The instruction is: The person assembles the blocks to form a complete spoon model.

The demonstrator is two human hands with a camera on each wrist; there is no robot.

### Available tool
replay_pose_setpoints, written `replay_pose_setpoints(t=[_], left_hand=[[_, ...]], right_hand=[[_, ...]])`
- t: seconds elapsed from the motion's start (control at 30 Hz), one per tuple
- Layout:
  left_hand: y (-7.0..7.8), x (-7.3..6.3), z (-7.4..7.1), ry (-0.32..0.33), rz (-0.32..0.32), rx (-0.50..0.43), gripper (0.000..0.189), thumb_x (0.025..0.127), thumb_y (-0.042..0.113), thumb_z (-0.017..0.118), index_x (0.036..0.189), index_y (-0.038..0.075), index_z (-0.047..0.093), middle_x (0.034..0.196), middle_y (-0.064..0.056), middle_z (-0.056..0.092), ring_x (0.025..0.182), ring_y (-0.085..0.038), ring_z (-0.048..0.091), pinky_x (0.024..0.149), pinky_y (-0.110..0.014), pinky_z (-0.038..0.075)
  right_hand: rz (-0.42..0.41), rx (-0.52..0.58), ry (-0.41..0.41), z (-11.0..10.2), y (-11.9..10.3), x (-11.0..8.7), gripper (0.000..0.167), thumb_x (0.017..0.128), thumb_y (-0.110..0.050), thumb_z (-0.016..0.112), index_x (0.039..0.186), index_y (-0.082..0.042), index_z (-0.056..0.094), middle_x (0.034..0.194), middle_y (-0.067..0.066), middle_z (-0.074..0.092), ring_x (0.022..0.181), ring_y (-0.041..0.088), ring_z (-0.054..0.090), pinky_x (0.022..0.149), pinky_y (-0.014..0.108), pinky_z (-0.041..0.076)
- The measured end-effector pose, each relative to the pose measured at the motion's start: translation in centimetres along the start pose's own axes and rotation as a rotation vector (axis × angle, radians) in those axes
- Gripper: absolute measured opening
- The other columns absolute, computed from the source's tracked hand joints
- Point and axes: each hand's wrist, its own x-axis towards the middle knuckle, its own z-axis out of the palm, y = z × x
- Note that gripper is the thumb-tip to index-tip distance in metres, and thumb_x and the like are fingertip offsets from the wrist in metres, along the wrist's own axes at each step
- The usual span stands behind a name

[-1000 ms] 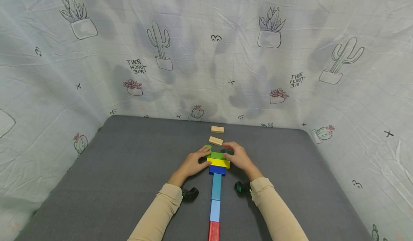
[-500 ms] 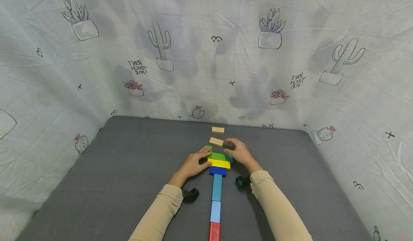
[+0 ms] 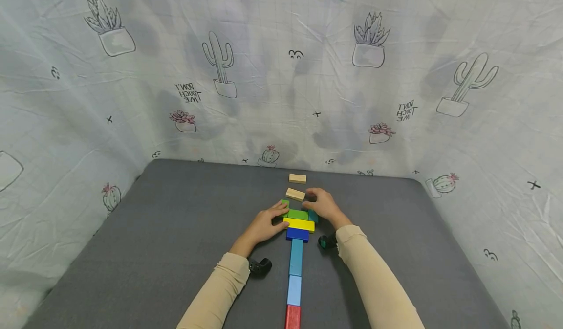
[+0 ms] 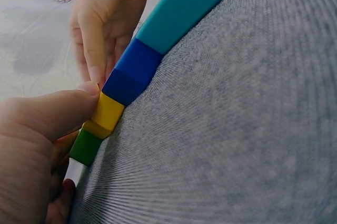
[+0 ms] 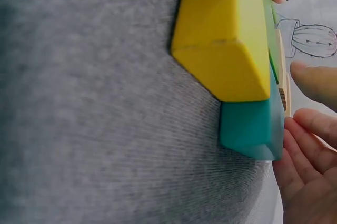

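Observation:
My left hand (image 3: 265, 223) rests at the left side of a row of flat blocks. Its fingers lie over a light green block (image 3: 285, 203), while the thumb touches the left end of a yellow block (image 3: 301, 224). A green block (image 3: 297, 214) lies beyond the yellow one, with a teal block (image 3: 313, 216) at its right. My right hand (image 3: 323, 205) hovers beside the right end of a tilted plain wooden block (image 3: 295, 194), thumb and fingers apart. In the right wrist view, its fingertips are close to the teal block's far end.
A dark blue block (image 3: 297, 234), a long teal-blue block (image 3: 296, 257), a light blue block (image 3: 294, 290) and a red block (image 3: 292, 317) run in line toward me. Another wooden block (image 3: 297, 178) lies near the far edge of the grey table (image 3: 198, 211). A patterned cloth (image 3: 281, 84) hangs behind.
My right hand has left the teal block and moved slightly away from me, to the wooden block's right end. The left hand has stayed in place on the blocks.

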Motion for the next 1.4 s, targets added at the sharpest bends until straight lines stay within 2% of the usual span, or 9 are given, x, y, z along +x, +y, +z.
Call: replay_pose_setpoints(t=[0.17, 0.77, 1.2, 1.4], left_hand=[[0.0, 0.0, 0.0, -0.003, 0.002, 0.005, 0.051, 0.091, 0.032, 0.064, 0.135, 0.01, 0.054, 0.146, 0.0, 0.044, 0.141, -0.02, 0.031, 0.112, -0.047, 0.032], [0.2, -0.1, -0.2, -0.013, -0.001, 0.006, 0.051, 0.091, 0.033, 0.064, 0.135, 0.01, 0.054, 0.146, 0.0, 0.044, 0.141, -0.021, 0.031, 0.111, -0.048, 0.033], [0.2, -0.2, 0.0, -0.011, -0.005, -0.008, 0.05, 0.091, 0.031, 0.064, 0.135, 0.01, 0.054, 0.146, -0.001, 0.044, 0.142, -0.02, 0.031, 0.112, -0.047, 0.032], [0.1, -0.1, -0.1, -0.005, 0.002, -0.007, 0.05, 0.091, 0.03, 0.064, 0.135, 0.009, 0.054, 0.147, -0.001, 0.044, 0.142, -0.021, 0.031, 0.112, -0.047, 0.032]], right_hand=[[0.019, -0.021, -0.004, 0.1, -0.2, 0.3, 0.053, 0.088, -0.024, 0.068, 0.134, -0.004, 0.052, 0.132, 0.016, 0.055, 0.119, 0.032, 0.053, 0.099, 0.048, 0.045], [-0.019, -0.139, 0.046, 1.0, -0.5, 1.1, 0.044, 0.089, -0.021, 0.067, 0.128, -0.003, 0.058, 0.122, 0.016, 0.058, 0.11, 0.03, 0.056, 0.094, 0.045, 0.049], [0.007, -0.128, 0.109, 1.6, -0.4, 1.2, 0.034, 0.09, -0.019, 0.067, 0.121, -0.005, 0.063, 0.122, 0.015, 0.059, 0.107, 0.03, 0.058, 0.091, 0.044, 0.05], [-0.017, -0.079, 0.137, 1.6, -0.2, 1.2, 0.034, 0.089, -0.014, 0.067, 0.121, -0.004, 0.062, 0.113, 0.013, 0.065, 0.102, 0.027, 0.061, 0.087, 0.042, 0.053]])
